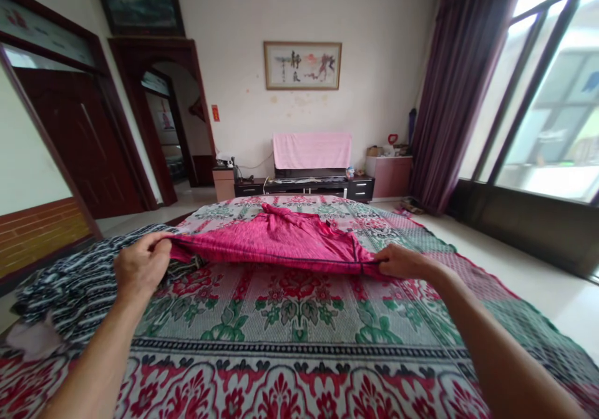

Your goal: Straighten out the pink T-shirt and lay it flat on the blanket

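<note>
A bright pink shirt (276, 241) with dark seams stretches between my two hands above a flowered bedspread (299, 319). My left hand (143, 263) is closed on its left end, the fingers pinched over the cloth. At the other end, near a dark cross seam, my right hand (400, 261) grips the shirt. The near edge is pulled almost straight and hangs slightly off the bedspread. Behind it the rest of the shirt lies in loose folds toward the far side.
To the left, a heap of black-and-white striped cloth (79, 281) lies beside my left forearm. Beyond the bedspread stands a low black cabinet (360, 189) with a pink towel (312, 150) draped over a screen. A purple curtain (461, 94) hangs by the window at right.
</note>
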Demonstrator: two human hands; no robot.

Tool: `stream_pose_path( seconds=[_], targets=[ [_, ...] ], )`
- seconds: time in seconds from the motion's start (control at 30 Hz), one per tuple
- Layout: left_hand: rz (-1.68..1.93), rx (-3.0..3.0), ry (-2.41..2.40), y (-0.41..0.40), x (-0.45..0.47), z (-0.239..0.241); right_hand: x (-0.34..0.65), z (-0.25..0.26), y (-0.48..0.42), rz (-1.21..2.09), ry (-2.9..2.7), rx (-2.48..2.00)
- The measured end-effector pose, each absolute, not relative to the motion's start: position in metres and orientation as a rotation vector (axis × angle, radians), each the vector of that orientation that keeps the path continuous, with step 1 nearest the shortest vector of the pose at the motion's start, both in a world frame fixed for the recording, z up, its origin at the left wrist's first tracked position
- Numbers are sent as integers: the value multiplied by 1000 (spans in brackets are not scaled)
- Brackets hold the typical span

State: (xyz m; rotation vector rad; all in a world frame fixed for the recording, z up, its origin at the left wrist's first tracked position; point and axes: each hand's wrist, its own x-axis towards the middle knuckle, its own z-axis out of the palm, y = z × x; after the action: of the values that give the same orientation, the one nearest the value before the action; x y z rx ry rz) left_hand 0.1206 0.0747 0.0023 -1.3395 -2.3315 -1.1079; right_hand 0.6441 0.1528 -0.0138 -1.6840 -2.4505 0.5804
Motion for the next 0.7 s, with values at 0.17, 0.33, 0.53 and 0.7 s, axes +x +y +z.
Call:
stream_pose_path(
  seconds=[0.17,0.33,0.53,0.7],
  targets=[
    [-478,-2097,-2503,73,116,-23,643,-8,138,714,-2616,-1765],
    [-177,-2317,-2514,74,122,-41,651,-27,139,846,-2579,-1828],
    [-98,-2420,-2587,70,124,-42,661,-19,135,1070,-2450,-1730],
    [-156,-2234,-2902,69,121,-41,666,-20,143,900,-2330,-1766]
  ],
)
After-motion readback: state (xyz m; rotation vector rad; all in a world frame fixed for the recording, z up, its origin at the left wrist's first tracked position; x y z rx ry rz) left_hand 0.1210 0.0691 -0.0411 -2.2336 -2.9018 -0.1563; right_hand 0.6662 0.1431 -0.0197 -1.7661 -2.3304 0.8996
